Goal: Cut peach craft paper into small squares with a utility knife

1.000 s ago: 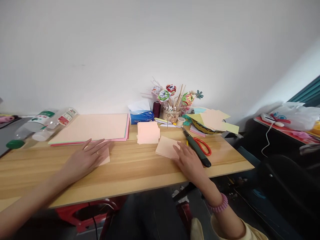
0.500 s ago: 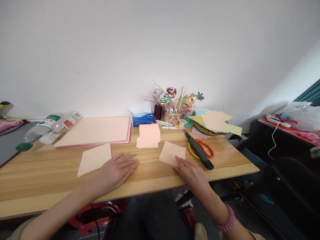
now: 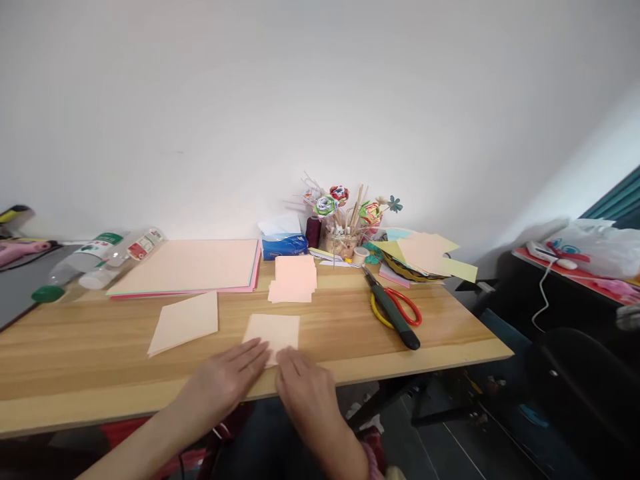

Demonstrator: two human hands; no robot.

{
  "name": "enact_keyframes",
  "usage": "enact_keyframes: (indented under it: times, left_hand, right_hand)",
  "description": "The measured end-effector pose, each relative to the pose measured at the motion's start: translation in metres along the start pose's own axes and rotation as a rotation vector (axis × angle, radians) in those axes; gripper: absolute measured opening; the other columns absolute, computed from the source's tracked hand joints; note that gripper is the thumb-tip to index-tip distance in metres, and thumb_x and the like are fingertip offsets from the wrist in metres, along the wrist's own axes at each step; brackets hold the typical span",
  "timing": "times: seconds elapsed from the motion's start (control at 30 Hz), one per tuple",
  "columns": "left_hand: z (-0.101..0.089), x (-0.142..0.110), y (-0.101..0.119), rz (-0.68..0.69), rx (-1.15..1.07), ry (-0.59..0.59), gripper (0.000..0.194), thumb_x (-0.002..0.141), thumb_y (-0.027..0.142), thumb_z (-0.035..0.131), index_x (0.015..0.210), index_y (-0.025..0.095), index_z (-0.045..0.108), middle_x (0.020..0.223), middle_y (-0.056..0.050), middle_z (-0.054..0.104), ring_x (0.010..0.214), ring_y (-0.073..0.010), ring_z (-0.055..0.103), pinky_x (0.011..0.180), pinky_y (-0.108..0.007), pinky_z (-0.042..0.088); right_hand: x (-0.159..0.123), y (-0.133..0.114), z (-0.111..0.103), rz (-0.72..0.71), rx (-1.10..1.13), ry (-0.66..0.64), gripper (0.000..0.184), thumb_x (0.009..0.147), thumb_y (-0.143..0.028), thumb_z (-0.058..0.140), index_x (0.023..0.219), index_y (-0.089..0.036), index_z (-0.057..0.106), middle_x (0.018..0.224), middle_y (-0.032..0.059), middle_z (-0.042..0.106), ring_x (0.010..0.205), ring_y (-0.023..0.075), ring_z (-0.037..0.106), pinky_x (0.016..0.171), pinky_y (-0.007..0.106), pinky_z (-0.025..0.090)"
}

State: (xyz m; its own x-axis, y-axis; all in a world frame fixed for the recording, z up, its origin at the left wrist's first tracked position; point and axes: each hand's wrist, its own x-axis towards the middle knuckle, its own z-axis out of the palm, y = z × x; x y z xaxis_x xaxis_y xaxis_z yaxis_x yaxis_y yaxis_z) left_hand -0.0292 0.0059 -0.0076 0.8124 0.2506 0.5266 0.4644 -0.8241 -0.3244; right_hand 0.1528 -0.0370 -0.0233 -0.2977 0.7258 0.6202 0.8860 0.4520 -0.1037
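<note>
A pale peach square of paper (image 3: 274, 328), perhaps several sheets stacked, lies near the table's front edge between my hands. My left hand (image 3: 233, 373) rests on its lower left part with fingers stretched out flat. At the lower right corner, the fingers of my right hand (image 3: 305, 387) are bent and closed on the paper; the thumb is hidden. Left of my hands lies another peach paper stack (image 3: 186, 323). Behind the square sits a pile of small pink paper squares (image 3: 294, 280).
Right of my hands lie scissors (image 3: 413, 308) with red and yellow handles, under a dark-green-handled tool (image 3: 395, 317). Along the wall are large paper sheets (image 3: 190, 267), plastic bottles (image 3: 90, 257), a blue tissue pack (image 3: 285, 247), a jar of paper flowers (image 3: 343, 240) and a paper-filled basket (image 3: 425, 253).
My right hand has brought the paper square from the right to the middle, close to the front edge. My left hand has moved slightly nearer and now lies on it.
</note>
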Motion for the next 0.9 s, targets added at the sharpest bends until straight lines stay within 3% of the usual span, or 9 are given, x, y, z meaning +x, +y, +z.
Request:
enact_keyframes:
  times: [0.17,0.33,0.47,0.53,0.67,0.73,0.9]
  left_hand:
    - [-0.013,-0.037,-0.019,-0.166,0.094,0.09,0.03,0.094,0.014,0.034,0.105,0.014,0.062,0.104,-0.008,0.069,0.097,-0.0171,0.065,0.08,-0.026,0.054]
    - [-0.014,-0.035,-0.015,-0.338,0.08,0.163,0.027,0.092,0.011,0.039,0.111,0.016,0.058,0.111,-0.008,0.066,0.107,-0.0206,0.06,0.09,-0.034,0.049]
    - [-0.012,-0.025,-0.003,-0.533,0.017,0.255,0.031,0.09,0.013,0.047,0.12,0.015,0.049,0.11,-0.009,0.066,0.103,-0.0181,0.062,0.088,-0.031,0.05]
    - [-0.013,-0.018,0.006,-0.513,-0.05,0.239,0.031,0.09,0.015,0.046,0.121,0.013,0.048,0.112,-0.011,0.065,0.107,-0.0183,0.059,0.09,-0.03,0.05]
    - [-0.011,-0.015,0.017,-0.335,-0.078,-0.048,0.046,0.093,0.034,0.043,0.13,0.007,0.042,0.13,-0.017,0.052,0.12,-0.0242,0.049,0.093,-0.036,0.048]
    - [-0.007,-0.021,0.02,-0.239,-0.028,-0.137,0.047,0.093,0.035,0.041,0.131,0.007,0.042,0.132,-0.015,0.051,0.12,-0.025,0.049,0.093,-0.036,0.049]
    - [-0.002,-0.044,0.022,-0.143,-0.013,-0.058,0.039,0.093,0.007,0.032,0.128,0.009,0.048,0.129,-0.01,0.054,0.125,-0.0208,0.044,0.1,-0.033,0.043]
  right_hand:
    - [0.031,-0.021,0.012,0.064,0.235,0.017,0.015,0.079,-0.008,0.053,0.072,-0.02,0.059,0.078,-0.0003,0.069,0.071,0.0127,0.066,0.066,0.02,0.051]
    - [0.036,-0.013,0.01,0.114,0.394,0.094,0.018,0.074,-0.007,0.052,0.074,-0.021,0.063,0.083,0.0013,0.071,0.077,0.0117,0.066,0.073,0.02,0.052]
    - [0.035,0.004,0.008,0.173,0.427,0.175,0.02,0.078,-0.01,0.047,0.083,-0.02,0.063,0.088,0.0051,0.07,0.083,0.0138,0.066,0.076,0.025,0.053]
    - [0.031,0.013,0.002,0.196,0.413,0.217,0.021,0.081,-0.012,0.043,0.085,-0.02,0.062,0.091,0.0071,0.07,0.086,0.015,0.066,0.076,0.027,0.054]
    - [0.008,0.032,-0.019,0.152,0.302,0.229,0.018,0.083,-0.014,0.046,0.089,-0.022,0.061,0.095,0.0056,0.069,0.089,0.0169,0.066,0.078,0.031,0.054]
    - [-0.008,0.041,-0.03,0.067,0.105,0.189,0.016,0.083,-0.015,0.046,0.089,-0.022,0.059,0.095,0.0042,0.07,0.088,0.0178,0.066,0.077,0.031,0.054]
    - [-0.035,0.053,-0.041,-0.021,-0.092,0.1,0.014,0.086,-0.017,0.043,0.089,-0.021,0.056,0.101,0.0056,0.069,0.093,0.0189,0.065,0.076,0.032,0.054]
